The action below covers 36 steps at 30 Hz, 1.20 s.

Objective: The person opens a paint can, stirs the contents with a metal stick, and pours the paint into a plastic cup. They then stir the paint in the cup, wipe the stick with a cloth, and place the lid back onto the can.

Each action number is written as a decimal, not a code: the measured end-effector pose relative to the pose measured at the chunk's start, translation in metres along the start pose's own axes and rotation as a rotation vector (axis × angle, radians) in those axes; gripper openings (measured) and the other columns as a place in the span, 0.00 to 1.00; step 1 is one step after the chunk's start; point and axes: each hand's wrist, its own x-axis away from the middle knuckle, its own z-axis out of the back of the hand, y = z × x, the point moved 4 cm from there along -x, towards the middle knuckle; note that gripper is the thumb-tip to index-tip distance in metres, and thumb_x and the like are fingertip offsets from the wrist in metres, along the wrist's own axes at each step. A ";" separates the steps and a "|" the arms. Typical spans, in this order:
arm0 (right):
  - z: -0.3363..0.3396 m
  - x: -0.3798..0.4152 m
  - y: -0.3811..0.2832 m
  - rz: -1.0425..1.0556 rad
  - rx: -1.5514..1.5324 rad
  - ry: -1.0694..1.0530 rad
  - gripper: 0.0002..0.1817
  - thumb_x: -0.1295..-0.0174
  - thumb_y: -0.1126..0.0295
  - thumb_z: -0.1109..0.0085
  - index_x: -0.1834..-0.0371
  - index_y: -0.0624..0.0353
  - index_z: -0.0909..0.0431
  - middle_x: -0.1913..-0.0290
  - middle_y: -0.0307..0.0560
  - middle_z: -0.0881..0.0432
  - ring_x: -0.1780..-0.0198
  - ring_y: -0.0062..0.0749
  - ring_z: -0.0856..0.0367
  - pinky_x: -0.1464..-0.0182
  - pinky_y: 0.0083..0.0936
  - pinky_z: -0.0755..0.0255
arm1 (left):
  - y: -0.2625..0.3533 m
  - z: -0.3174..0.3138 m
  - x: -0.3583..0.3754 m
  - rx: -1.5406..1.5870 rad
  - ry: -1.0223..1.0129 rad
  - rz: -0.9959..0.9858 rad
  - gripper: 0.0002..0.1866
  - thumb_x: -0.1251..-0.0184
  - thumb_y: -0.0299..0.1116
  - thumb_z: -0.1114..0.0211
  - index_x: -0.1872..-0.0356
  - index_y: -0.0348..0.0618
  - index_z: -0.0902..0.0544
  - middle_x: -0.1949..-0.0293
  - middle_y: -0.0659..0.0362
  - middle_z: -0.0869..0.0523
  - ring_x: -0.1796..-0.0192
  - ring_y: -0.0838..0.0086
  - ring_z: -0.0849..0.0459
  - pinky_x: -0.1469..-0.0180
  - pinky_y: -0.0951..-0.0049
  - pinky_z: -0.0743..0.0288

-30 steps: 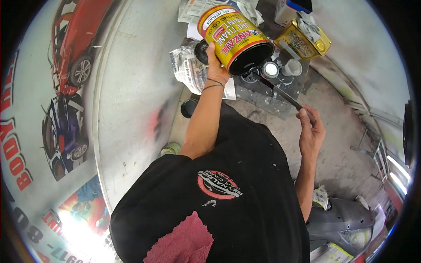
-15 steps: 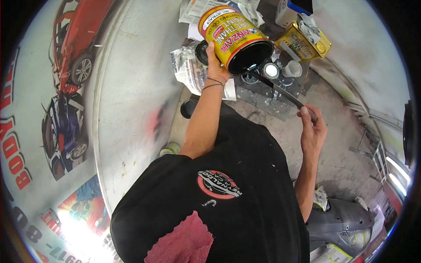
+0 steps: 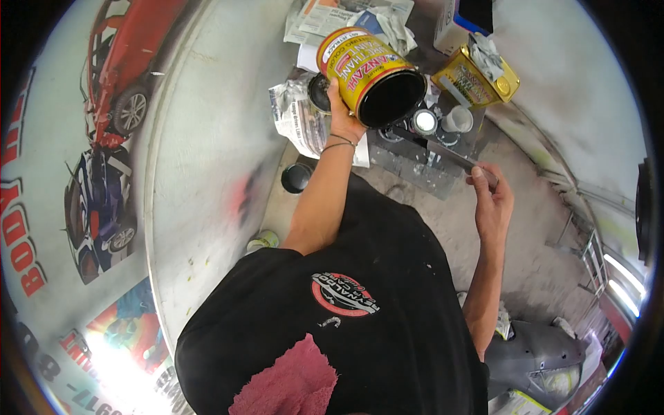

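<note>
My left hand (image 3: pixel 344 114) grips a yellow and red paint can (image 3: pixel 370 66), labelled urethane paint, by its side. The can is tilted, its black-coated mouth facing me and to the right. In my right hand (image 3: pixel 494 197) is a dark, flat stirring stick (image 3: pixel 449 153), pinched between thumb and fingers at one end. Its far end reaches left to just below the can's lower rim. Close by that end stand a small container with a white top (image 3: pixel 424 122) and a clear plastic cup (image 3: pixel 457 120). A round, black-stained lid (image 3: pixel 319 93) lies beside my left hand.
Newspaper (image 3: pixel 297 114) covers part of the paint-spotted dark work surface (image 3: pixel 422 169). A yellow rectangular tin (image 3: pixel 476 76) and a blue and white box (image 3: pixel 453 28) stand at the back right. An open dark container (image 3: pixel 297 178) sits left of my forearm; a grey car part (image 3: pixel 532 356) lies lower right.
The can has come slightly lower, its mouth turned more toward me. The stick's far end has dropped from the can's rim to just below it. Both hands keep their grip.
</note>
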 end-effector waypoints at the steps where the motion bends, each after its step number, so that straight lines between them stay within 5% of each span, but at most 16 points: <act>1: 0.000 -0.002 -0.002 0.016 0.001 0.001 0.20 0.20 0.56 0.31 0.42 0.65 0.12 0.57 0.46 0.07 0.53 0.26 0.12 0.43 0.27 0.21 | 0.000 0.001 0.000 0.009 0.005 -0.001 0.42 0.24 0.68 0.32 0.21 0.48 0.24 0.29 0.51 0.12 0.30 0.54 0.12 0.25 0.46 0.18; 31: 0.000 -0.034 -0.012 0.051 0.045 0.009 0.17 0.21 0.59 0.31 0.46 0.65 0.11 0.63 0.47 0.08 0.58 0.26 0.10 0.53 0.27 0.20 | 0.019 0.009 0.002 -0.053 0.065 0.033 0.42 0.25 0.65 0.28 0.24 0.43 0.22 0.32 0.48 0.11 0.32 0.54 0.11 0.25 0.47 0.18; 36: -0.013 -0.036 -0.013 0.178 0.110 0.013 0.12 0.23 0.64 0.29 0.48 0.61 0.09 0.62 0.48 0.07 0.58 0.34 0.09 0.53 0.30 0.22 | 0.019 0.015 0.000 -0.090 0.059 -0.002 0.41 0.24 0.65 0.29 0.24 0.43 0.22 0.33 0.49 0.10 0.33 0.55 0.10 0.26 0.49 0.17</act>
